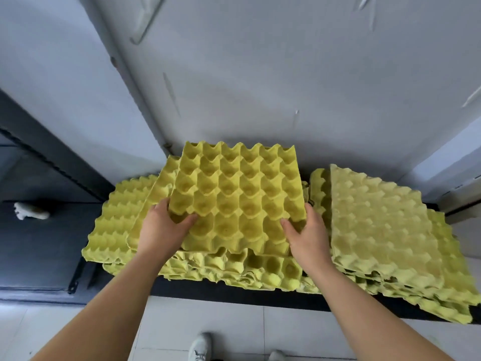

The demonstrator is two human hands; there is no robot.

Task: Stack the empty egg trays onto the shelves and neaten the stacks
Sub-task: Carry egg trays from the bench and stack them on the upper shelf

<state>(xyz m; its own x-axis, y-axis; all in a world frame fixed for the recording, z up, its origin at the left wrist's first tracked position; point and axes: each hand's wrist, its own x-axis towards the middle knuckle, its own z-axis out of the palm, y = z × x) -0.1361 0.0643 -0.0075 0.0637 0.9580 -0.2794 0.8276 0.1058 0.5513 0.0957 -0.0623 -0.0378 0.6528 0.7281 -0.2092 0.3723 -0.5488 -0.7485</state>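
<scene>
Low dark shelf (260,299) carried the centre stack (234,269), ragged at its front. Top tray (234,194) sat skewed above that stack. Judgement: square its edges to the stack first, then lower so the cups nest. Left hand (161,227) and right hand (307,230) each gripped a near corner of the tray, thumbs on top.

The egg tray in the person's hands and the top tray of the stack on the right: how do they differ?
The held tray shows its hollow cups facing up; the right stack's top tray shows rounded bumps instead. The held tray is gripped by the left hand and right hand; the other lies untouched. The held tray looks brighter yellow, the other paler. Both are empty.
</scene>
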